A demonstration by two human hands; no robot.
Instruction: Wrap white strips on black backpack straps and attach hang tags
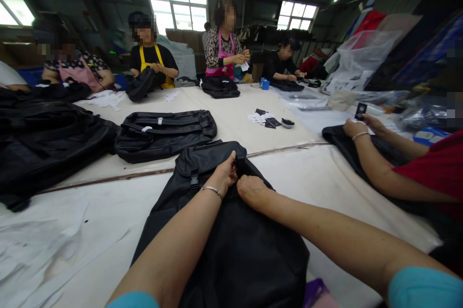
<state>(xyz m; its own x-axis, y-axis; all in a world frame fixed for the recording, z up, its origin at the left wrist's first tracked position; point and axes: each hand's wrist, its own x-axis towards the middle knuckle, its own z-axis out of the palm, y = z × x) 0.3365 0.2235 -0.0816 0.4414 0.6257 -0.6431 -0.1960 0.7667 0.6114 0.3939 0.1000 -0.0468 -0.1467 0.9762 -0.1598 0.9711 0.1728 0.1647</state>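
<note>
Left hand (227, 172) pinches the bag's (249, 245) right strap (239, 157); right hand (252, 189) curls, grip hidden; best keep the strap straight.

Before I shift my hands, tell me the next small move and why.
Probably draw the right hand up to meet the left hand at the flap. Both are closed near each other on the black backpack, and the buckle across the flap looks fastened. Exactly which part they grip is hidden.

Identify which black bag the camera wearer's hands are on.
The buckled bag at bottom center, with left hand and right hand by its flap; the other black bags are apart from these hands.
</note>
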